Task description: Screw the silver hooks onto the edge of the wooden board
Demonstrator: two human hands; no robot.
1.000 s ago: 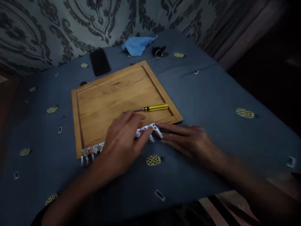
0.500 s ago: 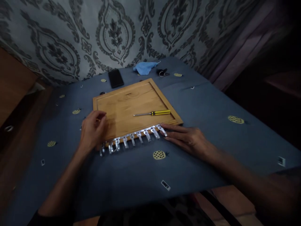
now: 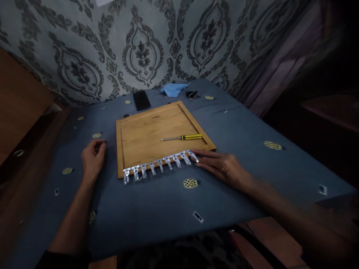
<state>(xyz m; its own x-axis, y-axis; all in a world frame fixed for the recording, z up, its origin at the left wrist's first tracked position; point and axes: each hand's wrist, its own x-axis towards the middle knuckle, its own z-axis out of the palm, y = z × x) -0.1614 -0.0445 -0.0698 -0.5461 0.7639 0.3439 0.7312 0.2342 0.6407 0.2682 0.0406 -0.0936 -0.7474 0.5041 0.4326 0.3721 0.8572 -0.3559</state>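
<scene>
A wooden board with a raised rim lies on the blue cloth-covered table. A silver metal hook rail with several hooks lies along the board's near edge. My right hand rests flat on the cloth, fingers stretched out, fingertips touching the rail's right end. My left hand sits on the cloth left of the board, fingers curled together around something small I cannot make out. A yellow-handled screwdriver lies on the board near its right side.
A black phone, a blue cloth and a bunch of keys lie at the far edge by the patterned wall. A wooden cabinet stands at the left. The table's near edge runs below my arms.
My left hand left the hook rail and moved left off the board onto the cloth. The right hand stays at the rail's right end. The camera has tilted up and back.
</scene>
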